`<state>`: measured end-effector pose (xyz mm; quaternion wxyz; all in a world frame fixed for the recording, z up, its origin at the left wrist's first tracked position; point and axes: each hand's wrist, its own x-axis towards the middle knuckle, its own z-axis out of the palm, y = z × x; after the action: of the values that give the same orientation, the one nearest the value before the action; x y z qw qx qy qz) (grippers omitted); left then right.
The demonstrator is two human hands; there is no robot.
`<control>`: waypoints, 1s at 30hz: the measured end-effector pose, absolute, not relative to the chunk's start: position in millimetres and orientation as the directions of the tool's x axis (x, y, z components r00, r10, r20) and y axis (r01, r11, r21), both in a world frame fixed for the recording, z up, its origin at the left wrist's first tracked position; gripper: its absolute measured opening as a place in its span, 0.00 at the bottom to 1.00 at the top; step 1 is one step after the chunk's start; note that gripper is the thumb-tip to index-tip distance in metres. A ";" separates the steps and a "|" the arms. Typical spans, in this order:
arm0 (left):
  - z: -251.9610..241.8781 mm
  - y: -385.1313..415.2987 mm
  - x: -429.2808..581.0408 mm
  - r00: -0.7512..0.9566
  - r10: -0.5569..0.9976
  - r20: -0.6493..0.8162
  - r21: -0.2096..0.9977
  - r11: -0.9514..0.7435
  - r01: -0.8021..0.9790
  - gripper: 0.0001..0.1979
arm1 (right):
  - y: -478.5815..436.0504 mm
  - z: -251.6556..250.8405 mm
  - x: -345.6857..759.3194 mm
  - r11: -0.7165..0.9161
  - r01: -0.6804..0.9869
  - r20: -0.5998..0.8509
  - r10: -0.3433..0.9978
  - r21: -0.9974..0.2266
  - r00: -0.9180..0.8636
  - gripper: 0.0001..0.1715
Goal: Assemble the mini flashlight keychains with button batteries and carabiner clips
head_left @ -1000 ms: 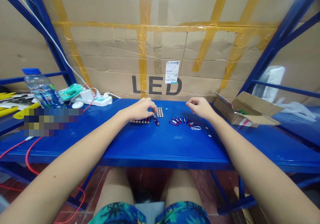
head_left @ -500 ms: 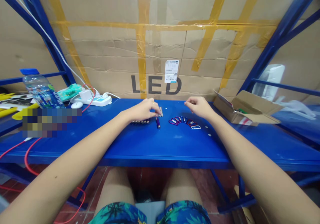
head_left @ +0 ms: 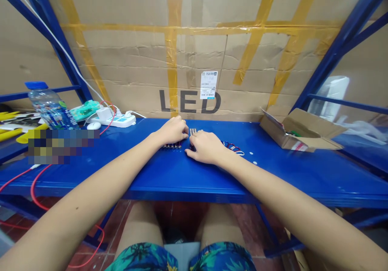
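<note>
We see the right hand (head_left: 207,147) low over the table (head_left: 182,176), palm down, its fingers bent and the thumb set a little apart from them. A dark sliver of something shows between thumb and fingers, but we cannot tell whether it is gripped. Just across from it, our left hand (head_left: 175,130) is bent over with the fingertips close together; we cannot tell whether they pinch anything.

Below the left hand, the ends of a row of small metal-tipped tubes (head_left: 172,146) stick out, lying side by side on the table. Between the two hands and slightly beyond them sits a tight grid of small round silver pieces (head_left: 193,131), partly covered by the right hand. On the far side of that hand, we see part of a curved line of coloured carabiner clips (head_left: 233,146), with two pale discs (head_left: 251,153) near them.

Farther out, an open cardboard box (head_left: 298,135) stands to our right. To our left are a white power strip (head_left: 121,120) and a blue-capped bottle (head_left: 50,107). Behind everything rises taped cardboard (head_left: 136,69) printed "LED".
</note>
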<state>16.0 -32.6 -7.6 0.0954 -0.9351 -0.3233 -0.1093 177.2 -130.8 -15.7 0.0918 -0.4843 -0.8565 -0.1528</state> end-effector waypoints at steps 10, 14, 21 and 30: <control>-3.3 -34.1 20.8 0.788 0.565 0.245 -0.085 -0.797 0.598 0.09 | -131.6 -16.0 182.9 0.380 0.916 0.302 0.865 0.126 -0.401 0.18; 5.6 -40.3 16.0 0.771 0.551 0.320 0.073 -0.825 0.560 0.10 | -127.1 -3.5 212.1 0.349 0.901 0.400 0.887 -0.257 -0.230 0.17; 2.2 -54.9 17.6 0.858 0.505 0.088 0.170 -0.857 0.487 0.09 | -110.8 5.9 268.3 0.280 0.711 0.356 0.933 -0.645 -0.044 0.18; -3.7 -44.2 17.4 0.858 0.448 0.253 0.107 -0.894 0.435 0.13 | -102.7 -4.8 264.9 0.428 0.599 0.355 0.902 -0.676 -0.244 0.22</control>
<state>17.4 -44.2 -3.7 -0.0229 -0.9635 -0.2291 -0.1367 264.9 -102.7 -4.8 0.3670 -0.4931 -0.7613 0.2065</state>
